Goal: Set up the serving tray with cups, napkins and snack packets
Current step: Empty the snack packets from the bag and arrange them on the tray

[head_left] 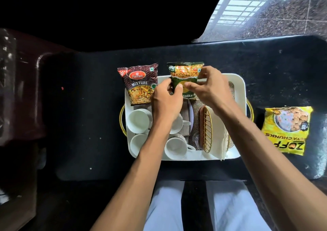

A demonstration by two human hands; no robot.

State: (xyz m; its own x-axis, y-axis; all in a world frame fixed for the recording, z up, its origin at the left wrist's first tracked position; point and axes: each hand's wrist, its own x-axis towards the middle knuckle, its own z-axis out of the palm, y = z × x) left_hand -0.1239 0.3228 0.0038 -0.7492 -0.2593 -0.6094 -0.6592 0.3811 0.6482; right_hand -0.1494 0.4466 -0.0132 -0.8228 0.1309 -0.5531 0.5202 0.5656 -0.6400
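Two grips on green packet [184, 77] — left hand [167, 101], right hand [210, 87], fingers [192, 85] clamped — over tray [194, 157].

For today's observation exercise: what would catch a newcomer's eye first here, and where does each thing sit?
The left hand and right hand hold a green snack packet upright over the far end of the white tray. A maroon Mixture packet sits just left of it, and a yellow packet lies on the dark table right of the tray.

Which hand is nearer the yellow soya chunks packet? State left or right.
Right. The right hand pinches the green packet, left of the yellow soya chunks packet; the left hand holds the same green packet, farther left.
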